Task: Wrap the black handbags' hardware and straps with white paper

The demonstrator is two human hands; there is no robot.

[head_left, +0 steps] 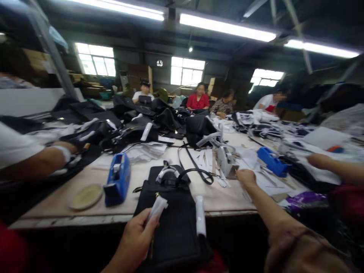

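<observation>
A black bag (173,227) lies over the table's front edge in front of me, its top handle wrapped in white. My left hand (136,239) is closed round a white-wrapped piece (157,207) at the bag's left side. On the right side of the bag, a second white-wrapped piece (200,216) stands out. My right hand (247,178) reaches forward with fingers pinched at the front end of a grey tape dispenser (226,161). Whatever lies between those fingers is too small to make out. A thin black strap (196,168) curls behind the bag.
Blue tape dispensers stand at left (118,178) and right (273,161). A round, pale disc (85,196) lies near the front edge. Paper strips (206,161) and heaped black bags (159,121) cover the table's middle and back. Co-workers' arms reach in from both sides; several people sit opposite.
</observation>
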